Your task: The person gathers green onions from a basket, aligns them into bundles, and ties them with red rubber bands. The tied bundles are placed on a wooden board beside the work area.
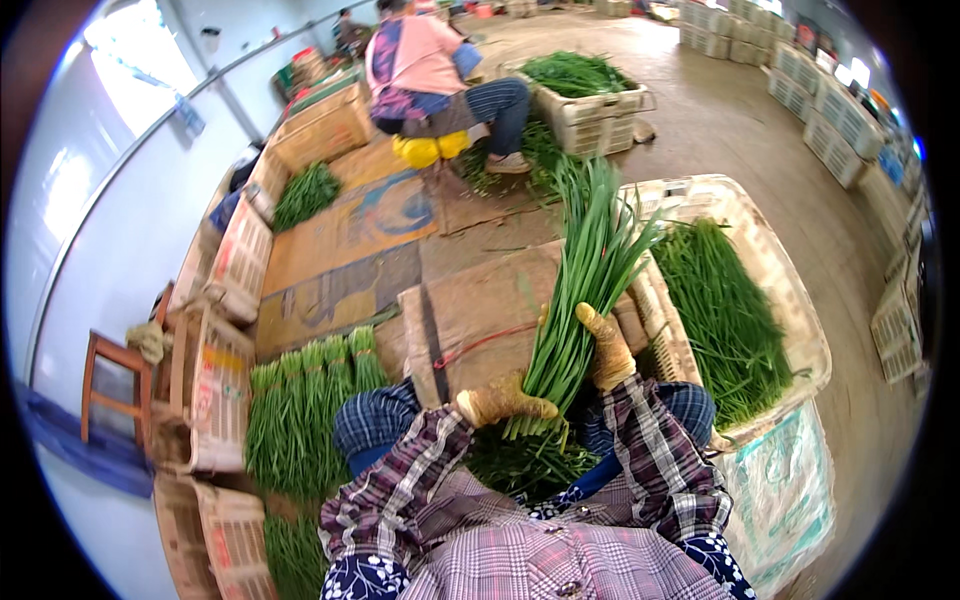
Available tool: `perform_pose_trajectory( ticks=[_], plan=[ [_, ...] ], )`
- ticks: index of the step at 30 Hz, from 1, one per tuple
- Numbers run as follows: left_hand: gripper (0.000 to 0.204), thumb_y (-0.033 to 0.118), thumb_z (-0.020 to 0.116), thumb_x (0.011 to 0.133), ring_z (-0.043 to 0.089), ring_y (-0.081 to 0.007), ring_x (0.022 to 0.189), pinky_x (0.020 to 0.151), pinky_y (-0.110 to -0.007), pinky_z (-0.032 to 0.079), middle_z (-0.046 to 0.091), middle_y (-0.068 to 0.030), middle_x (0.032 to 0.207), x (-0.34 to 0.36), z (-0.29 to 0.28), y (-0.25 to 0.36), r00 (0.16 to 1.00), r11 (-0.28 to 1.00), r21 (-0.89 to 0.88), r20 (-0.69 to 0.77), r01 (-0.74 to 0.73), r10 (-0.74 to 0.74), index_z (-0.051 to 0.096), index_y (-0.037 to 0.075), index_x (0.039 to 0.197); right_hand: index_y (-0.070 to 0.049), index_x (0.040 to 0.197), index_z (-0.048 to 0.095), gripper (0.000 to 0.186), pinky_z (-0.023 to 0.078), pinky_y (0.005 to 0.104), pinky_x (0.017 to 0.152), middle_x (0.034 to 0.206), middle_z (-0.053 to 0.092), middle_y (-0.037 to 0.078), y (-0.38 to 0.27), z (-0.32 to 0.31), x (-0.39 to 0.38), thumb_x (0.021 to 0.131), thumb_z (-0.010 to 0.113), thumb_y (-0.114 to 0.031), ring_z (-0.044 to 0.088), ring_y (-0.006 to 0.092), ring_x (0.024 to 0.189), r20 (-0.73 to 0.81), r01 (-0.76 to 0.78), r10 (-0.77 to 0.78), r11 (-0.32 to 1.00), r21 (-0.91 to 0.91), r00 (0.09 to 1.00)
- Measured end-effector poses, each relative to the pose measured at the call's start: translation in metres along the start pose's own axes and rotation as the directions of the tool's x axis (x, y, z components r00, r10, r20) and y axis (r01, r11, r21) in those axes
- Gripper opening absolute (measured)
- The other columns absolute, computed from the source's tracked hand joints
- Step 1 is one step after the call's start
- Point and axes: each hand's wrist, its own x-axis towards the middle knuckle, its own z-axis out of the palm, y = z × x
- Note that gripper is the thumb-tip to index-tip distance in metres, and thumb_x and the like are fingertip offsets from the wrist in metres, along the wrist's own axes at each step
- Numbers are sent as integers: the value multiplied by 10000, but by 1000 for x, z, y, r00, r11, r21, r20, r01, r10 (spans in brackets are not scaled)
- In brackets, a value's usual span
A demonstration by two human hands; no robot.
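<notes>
Between my gloved hands I hold a loose bunch of garlic chives (585,265) nearly upright, its leaf tips pointing away from me. My left hand (505,400) closes round the pale cut ends, thumb across the front. Higher up, my right hand (607,350) grips the right side of the stalks; its fingers are partly hidden behind them. Below the bunch, more loose chives (525,465) lie in my lap. A cloth-covered board (500,305) with a red string (490,340) is just beyond my knees. Several tied chive bundles (315,375) stand side by side at my left.
A plastic crate (800,310) of loose chives stands close at my right, with plastic sheeting (785,490) before it. More crates (225,385) line the left wall. Ahead, another person (420,80) sits on a yellow seat beside a filled crate (590,120). Flattened cardboard (350,225) covers the floor.
</notes>
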Motion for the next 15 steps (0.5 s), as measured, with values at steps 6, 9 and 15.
perform_pose_trajectory(
  ticks=[6,9,15],
  plan=[
    [827,347,842,702,537,-163,1091,920,-319,463,582,-44,1187,-10,-29,48,876,909,-5,-271,-416,399,438,54,1360,-40,1193,581,472,502,318,823,1061,642,34,12,48,35,761,758,-104,608,164,933,57,194,-186,926,-324,981],
    [706,287,800,765,522,-164,1130,961,-305,431,565,-25,1241,-11,-45,64,820,851,-97,-342,-517,459,466,63,1345,-22,1173,588,479,501,316,823,1056,656,50,4,76,42,737,782,-68,603,157,952,145,283,-244,876,-391,959],
    [625,276,767,791,568,-216,1070,985,-371,433,588,-82,1216,5,-113,-19,633,423,866,-173,-268,754,503,51,1311,-2,1200,560,511,527,326,829,1078,661,75,50,26,54,757,795,-101,624,193,976,283,262,-90,705,-659,955]
  ],
)
